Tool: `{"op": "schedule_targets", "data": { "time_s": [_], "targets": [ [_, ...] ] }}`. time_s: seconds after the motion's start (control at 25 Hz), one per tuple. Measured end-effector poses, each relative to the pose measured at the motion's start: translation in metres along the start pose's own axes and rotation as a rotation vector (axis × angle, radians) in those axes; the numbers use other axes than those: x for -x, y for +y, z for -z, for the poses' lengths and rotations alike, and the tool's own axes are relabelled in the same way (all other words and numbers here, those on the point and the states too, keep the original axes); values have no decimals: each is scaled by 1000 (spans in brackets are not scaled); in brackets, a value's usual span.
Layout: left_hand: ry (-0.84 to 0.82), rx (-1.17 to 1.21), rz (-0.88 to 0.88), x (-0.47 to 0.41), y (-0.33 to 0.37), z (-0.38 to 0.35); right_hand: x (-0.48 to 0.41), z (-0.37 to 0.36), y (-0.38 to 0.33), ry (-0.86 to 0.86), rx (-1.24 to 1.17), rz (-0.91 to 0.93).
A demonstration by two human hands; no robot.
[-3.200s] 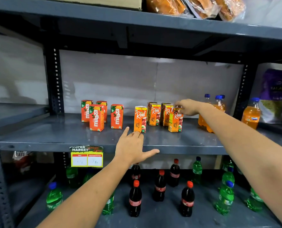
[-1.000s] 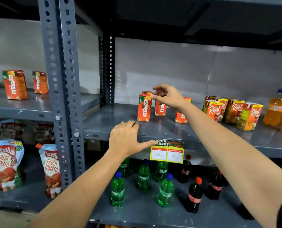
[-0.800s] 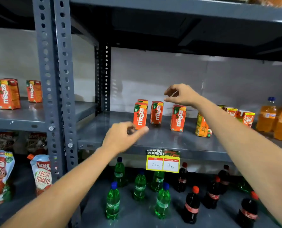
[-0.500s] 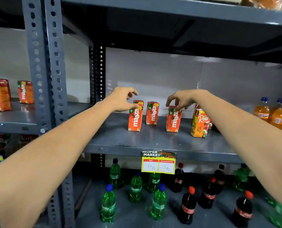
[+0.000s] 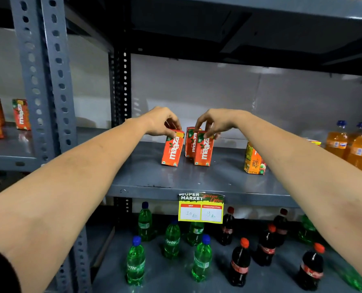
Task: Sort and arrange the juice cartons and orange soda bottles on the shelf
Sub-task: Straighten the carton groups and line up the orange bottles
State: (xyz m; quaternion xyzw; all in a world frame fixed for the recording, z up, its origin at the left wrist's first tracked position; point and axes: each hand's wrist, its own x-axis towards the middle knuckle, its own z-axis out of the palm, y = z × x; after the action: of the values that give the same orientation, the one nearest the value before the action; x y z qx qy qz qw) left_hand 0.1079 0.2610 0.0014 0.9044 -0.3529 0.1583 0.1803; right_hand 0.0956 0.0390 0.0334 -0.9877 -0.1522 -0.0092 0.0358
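Juice cartons stand on the grey middle shelf point(image 5: 154, 178): three red Maaza ones clustered at centre. The left hand point(image 5: 161, 121) pinches the top of the left Maaza carton point(image 5: 172, 151), which tilts slightly. The right hand point(image 5: 216, 122) grips the top of the front Maaza carton point(image 5: 203, 152); a third Maaza carton point(image 5: 190, 142) behind it is partly hidden. At three o'clock, the right forearm cuts off an apple juice carton point(image 5: 253, 160). Orange soda bottles point(image 5: 353, 144) crowd the right edge, blurred and cropped. Further cartons behind the arm are hard to make out.
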Motion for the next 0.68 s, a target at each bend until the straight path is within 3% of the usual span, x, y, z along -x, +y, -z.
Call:
{"op": "schedule_targets", "data": {
  "time_s": [0.68],
  "targets": [
    [101, 143, 119, -2, -17, -14, -14, -4, -8, 32, -21, 57]
  ]
}}
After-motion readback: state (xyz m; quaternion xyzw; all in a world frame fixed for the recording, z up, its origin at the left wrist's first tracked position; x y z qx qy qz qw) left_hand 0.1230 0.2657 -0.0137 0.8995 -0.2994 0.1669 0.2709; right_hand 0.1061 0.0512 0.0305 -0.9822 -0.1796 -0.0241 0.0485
